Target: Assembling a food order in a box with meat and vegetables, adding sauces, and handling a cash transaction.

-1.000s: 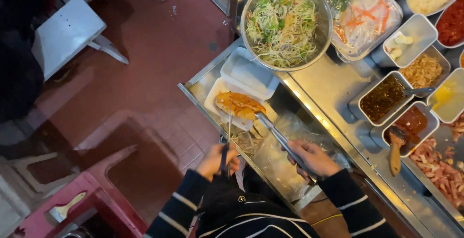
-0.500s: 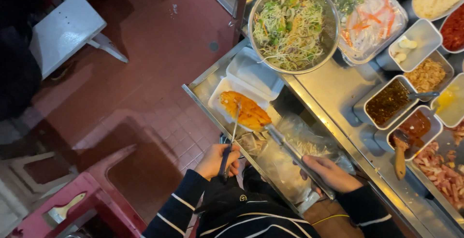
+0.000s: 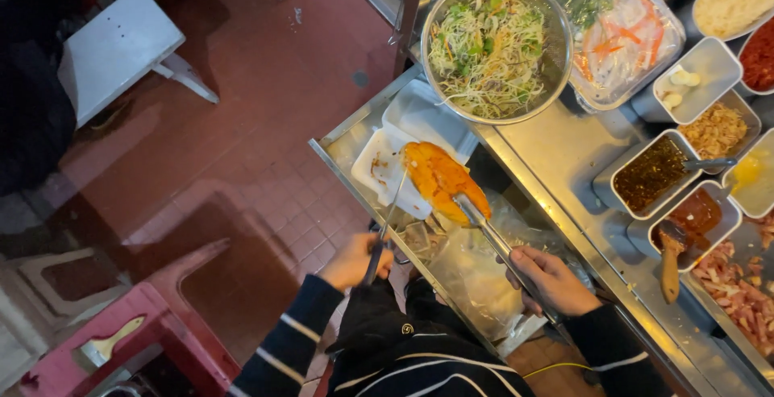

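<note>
The right hand [image 3: 556,280] is clenching metal tongs [image 3: 496,240], pinching an orange flat piece of food [image 3: 442,179] ahead of its fingers over a white foam tray [image 3: 379,159]; the left hand [image 3: 355,260] is gripping scissors [image 3: 385,224], blades at its edge, steadying for cutting.

Salad bowl [image 3: 496,46] crowding foam tray [image 3: 387,167]

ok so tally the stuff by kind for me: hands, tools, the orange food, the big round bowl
hands: 2, left hand and right hand
scissors: 1
tongs: 1
orange food piece: 1
round metal bowl: 1
total: 6
</note>
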